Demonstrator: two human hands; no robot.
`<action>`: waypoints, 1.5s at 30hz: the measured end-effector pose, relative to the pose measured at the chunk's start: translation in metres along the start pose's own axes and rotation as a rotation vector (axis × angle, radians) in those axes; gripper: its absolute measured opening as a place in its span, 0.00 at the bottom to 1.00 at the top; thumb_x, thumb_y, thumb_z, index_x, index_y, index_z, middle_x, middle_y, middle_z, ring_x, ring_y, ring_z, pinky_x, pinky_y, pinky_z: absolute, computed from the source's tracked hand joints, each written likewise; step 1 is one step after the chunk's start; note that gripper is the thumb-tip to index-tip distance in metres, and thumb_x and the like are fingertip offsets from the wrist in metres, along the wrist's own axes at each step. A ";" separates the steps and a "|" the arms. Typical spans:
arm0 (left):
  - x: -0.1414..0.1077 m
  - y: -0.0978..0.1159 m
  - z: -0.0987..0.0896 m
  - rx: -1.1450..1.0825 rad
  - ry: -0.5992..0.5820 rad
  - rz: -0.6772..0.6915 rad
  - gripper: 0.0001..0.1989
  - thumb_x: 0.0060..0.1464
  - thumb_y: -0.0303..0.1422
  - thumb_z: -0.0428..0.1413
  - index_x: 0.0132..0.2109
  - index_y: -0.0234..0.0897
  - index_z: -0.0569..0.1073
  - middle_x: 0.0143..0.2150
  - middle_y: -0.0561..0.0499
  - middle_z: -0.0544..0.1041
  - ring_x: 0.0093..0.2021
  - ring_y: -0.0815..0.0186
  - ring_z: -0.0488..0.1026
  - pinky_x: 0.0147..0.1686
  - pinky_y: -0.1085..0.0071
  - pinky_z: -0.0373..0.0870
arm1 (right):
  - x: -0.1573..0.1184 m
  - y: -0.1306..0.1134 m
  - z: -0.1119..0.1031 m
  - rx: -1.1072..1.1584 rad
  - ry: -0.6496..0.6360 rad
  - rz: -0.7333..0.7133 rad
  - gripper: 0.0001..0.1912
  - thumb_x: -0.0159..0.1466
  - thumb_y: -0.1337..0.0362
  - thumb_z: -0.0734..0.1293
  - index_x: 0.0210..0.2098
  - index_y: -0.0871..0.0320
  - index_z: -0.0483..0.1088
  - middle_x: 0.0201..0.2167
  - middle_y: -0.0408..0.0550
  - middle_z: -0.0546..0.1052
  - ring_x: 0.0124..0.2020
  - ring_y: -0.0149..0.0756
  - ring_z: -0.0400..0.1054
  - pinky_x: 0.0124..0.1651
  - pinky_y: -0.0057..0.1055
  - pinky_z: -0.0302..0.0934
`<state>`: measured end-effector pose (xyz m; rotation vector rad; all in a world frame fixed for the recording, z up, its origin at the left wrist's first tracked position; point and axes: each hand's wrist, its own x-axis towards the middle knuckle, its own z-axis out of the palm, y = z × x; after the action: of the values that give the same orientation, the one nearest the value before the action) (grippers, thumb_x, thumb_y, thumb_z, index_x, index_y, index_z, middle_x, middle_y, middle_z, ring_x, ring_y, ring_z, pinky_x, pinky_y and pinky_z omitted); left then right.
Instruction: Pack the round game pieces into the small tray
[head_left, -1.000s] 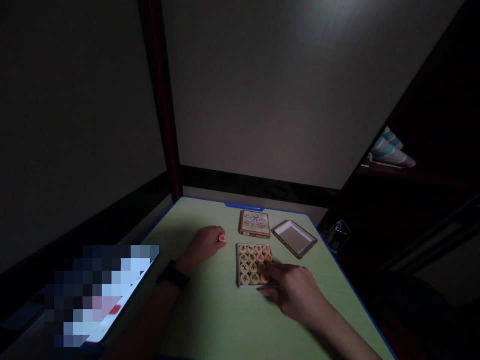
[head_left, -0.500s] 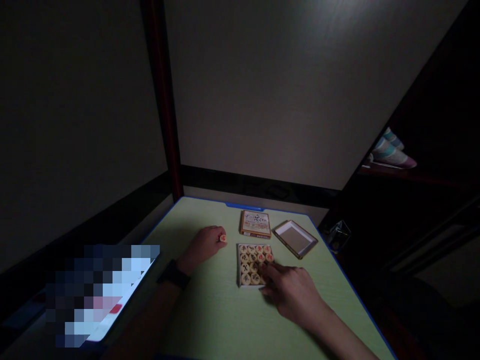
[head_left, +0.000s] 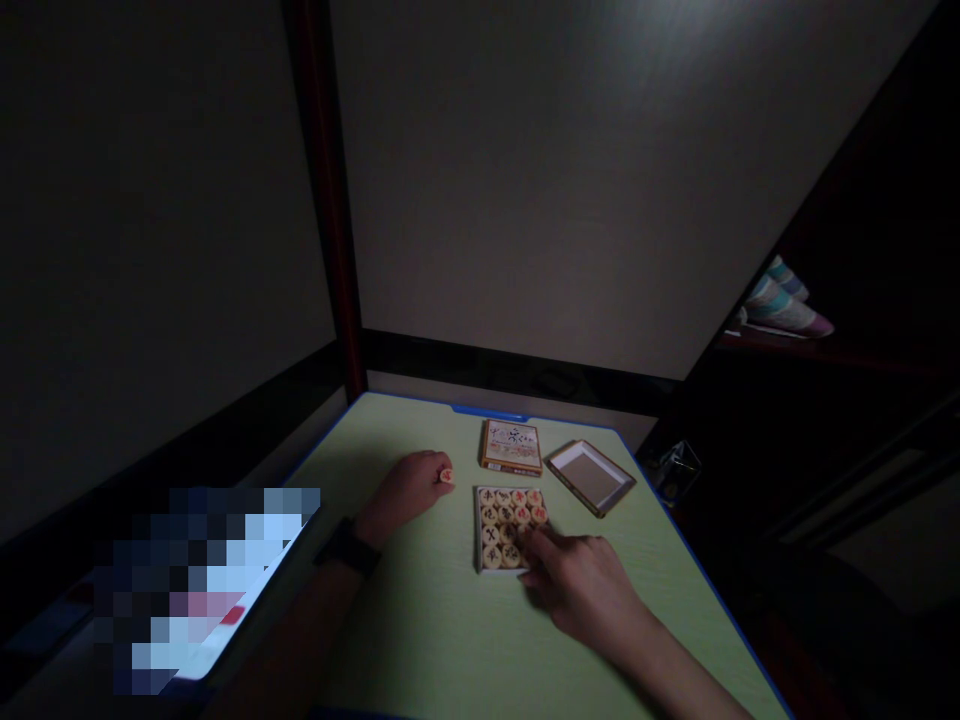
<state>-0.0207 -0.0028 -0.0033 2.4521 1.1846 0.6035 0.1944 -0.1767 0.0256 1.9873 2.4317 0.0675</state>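
Note:
A shallow open box [head_left: 478, 545] on the table holds rows of round wooden xiangqi pieces [head_left: 491, 535], marked with black or red characters. My left hand [head_left: 409, 490], with a dark band on its wrist, rests left of the box. It is closed on a xiangqi piece [head_left: 446, 476], whose red character shows between the fingers. My right hand [head_left: 577, 575] reaches over the box's right side. Its fingers are bunched together and down at the pieces, covering those in the lower right. Whatever is between these fingertips is hidden.
Behind the box lies a printed xiangqi carton [head_left: 512, 447]. An upturned lid [head_left: 592, 477] sits to its right. The green table [head_left: 450, 640] has a blue edge and stands against a wall panel [head_left: 510, 200]. A lit, pixelated screen [head_left: 225, 600] is at the left.
The fingers of my right hand have shifted very slightly over the pieces. My left hand stays in place with its piece.

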 end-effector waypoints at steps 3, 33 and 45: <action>0.000 0.000 0.000 -0.008 -0.014 -0.011 0.03 0.51 0.25 0.58 0.34 0.37 0.73 0.34 0.50 0.77 0.36 0.64 0.72 0.37 0.72 0.62 | 0.000 0.000 0.000 -0.010 0.004 -0.007 0.14 0.62 0.64 0.65 0.48 0.54 0.70 0.39 0.49 0.81 0.33 0.41 0.76 0.30 0.30 0.57; 0.001 0.000 -0.002 0.005 -0.017 0.007 0.04 0.50 0.26 0.58 0.35 0.37 0.76 0.34 0.49 0.79 0.36 0.64 0.74 0.37 0.71 0.63 | 0.000 0.000 0.003 -0.033 0.024 0.001 0.13 0.62 0.63 0.65 0.47 0.54 0.71 0.37 0.49 0.81 0.31 0.41 0.77 0.29 0.30 0.56; 0.006 0.020 0.011 -0.900 0.046 -0.071 0.14 0.40 0.32 0.66 0.36 0.37 0.72 0.34 0.51 0.80 0.35 0.64 0.79 0.37 0.70 0.74 | 0.022 0.005 -0.001 0.377 0.248 0.010 0.15 0.64 0.66 0.66 0.50 0.56 0.66 0.41 0.51 0.80 0.37 0.40 0.76 0.36 0.29 0.63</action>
<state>0.0007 -0.0112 -0.0018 1.6300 0.7569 0.9227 0.1946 -0.1544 0.0275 2.2593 2.7618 -0.1680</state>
